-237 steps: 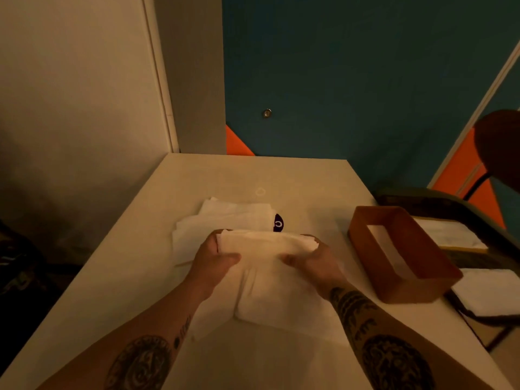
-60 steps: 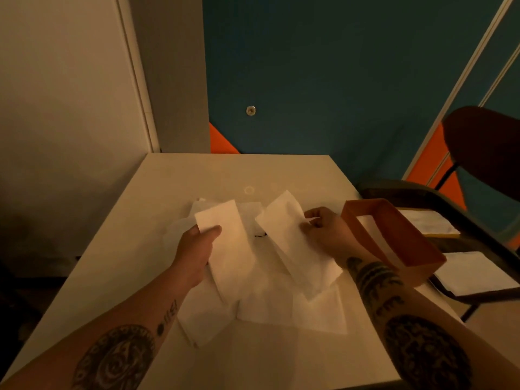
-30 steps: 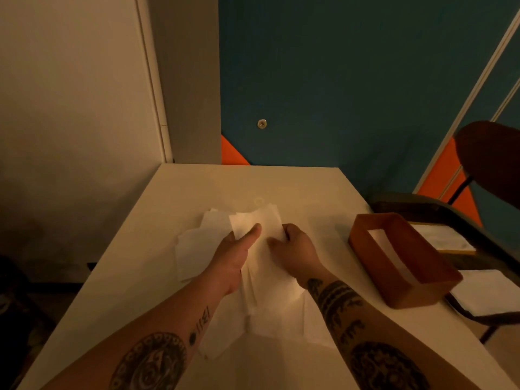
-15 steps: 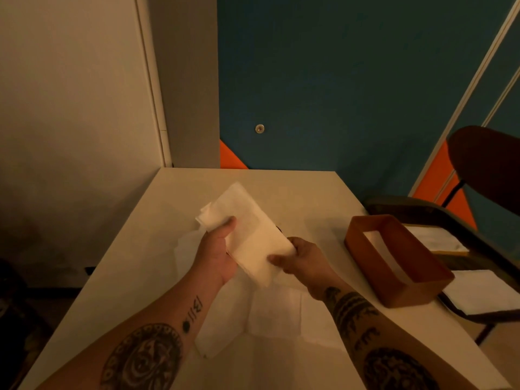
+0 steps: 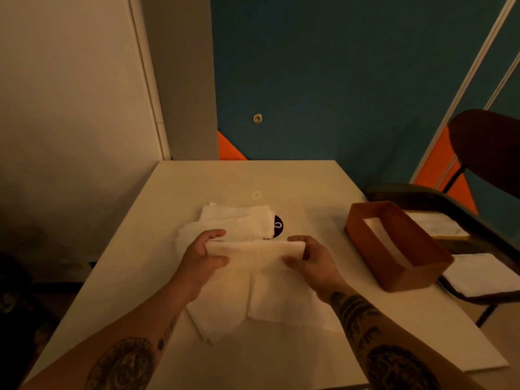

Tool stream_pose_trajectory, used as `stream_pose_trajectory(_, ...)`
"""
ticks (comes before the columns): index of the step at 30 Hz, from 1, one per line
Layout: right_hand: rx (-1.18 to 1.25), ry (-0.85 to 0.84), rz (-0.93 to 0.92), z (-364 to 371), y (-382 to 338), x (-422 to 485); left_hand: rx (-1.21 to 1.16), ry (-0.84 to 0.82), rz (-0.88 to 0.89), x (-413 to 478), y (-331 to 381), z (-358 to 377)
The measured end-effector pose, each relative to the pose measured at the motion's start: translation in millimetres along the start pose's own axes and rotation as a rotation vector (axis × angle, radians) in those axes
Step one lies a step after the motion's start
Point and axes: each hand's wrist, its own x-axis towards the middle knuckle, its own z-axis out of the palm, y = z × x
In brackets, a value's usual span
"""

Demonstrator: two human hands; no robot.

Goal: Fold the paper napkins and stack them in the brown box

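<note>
A folded white napkin (image 5: 254, 250) is held level just above the table between both hands. My left hand (image 5: 200, 257) grips its left end with thumb and curled fingers. My right hand (image 5: 311, 258) grips its right end the same way. Under them lie loose unfolded napkins (image 5: 270, 299), and a further pile of napkins (image 5: 239, 220) sits behind the hands. The brown box (image 5: 394, 249) stands to the right of my right hand, open on top, with white napkin paper inside it.
A dark round sticker (image 5: 278, 225) shows on the white table (image 5: 140, 277) beside the far pile. A dark chair (image 5: 478, 220) at the right edge carries more white napkins (image 5: 484, 274). Walls close the far and left sides.
The napkin was held up at a slant half a second ago. It is now lower, level and narrower, with one hand at each end.
</note>
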Motion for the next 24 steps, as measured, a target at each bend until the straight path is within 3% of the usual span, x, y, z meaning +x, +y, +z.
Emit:
stream_pose_trajectory(3,-0.066,0.028,0.002,7.9,7.4,-0.3,0.068,0.02,-0.011,-3.5,-5.7,6.3)
stream_pose_trajectory(10,0.137,0.041,-0.068,5.1,-24.9,0.2,-0.047,0.08,0.069,1.5,17.4,17.4)
stream_pose_trajectory(17,-0.001,0.052,-0.02,1.1,-1.3,-2.8,0.004,0.005,-0.014,-3.7,1.2,17.8)
stream_pose_trajectory(24,-0.089,0.041,-0.006,-9.4,-20.8,0.0,0.193,0.002,0.116,3.3,23.4,20.7)
